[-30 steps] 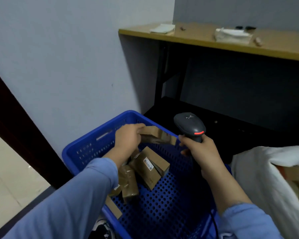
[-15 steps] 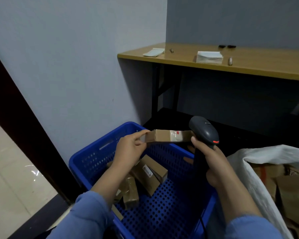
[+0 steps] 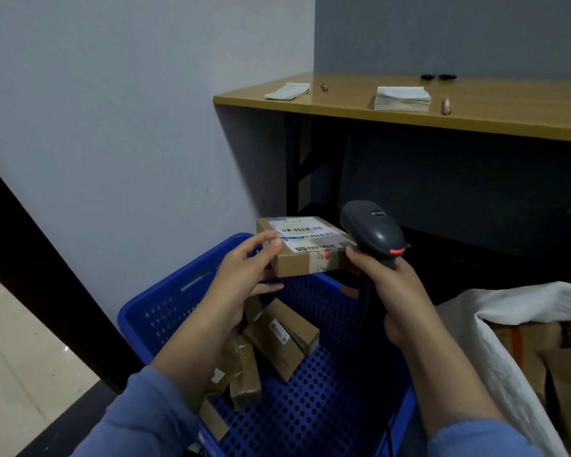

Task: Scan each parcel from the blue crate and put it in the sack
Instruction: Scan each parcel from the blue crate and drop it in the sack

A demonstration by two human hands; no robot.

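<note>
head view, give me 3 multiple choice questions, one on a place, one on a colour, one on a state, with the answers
1. Where is the parcel that the left hand holds?
A above the blue crate
B lying inside it
C underneath it

2. What colour is the lit strip on the scanner?
A green
B red
C white

3. What is the right hand doing?
A gripping the scanner's handle
B hanging open
C out of view

Answers:
1 A, it is held up over the crate's far rim, label upward.
2 B, a red bar glows on the scanner's head.
3 A, its fingers curl round the handle.
</note>
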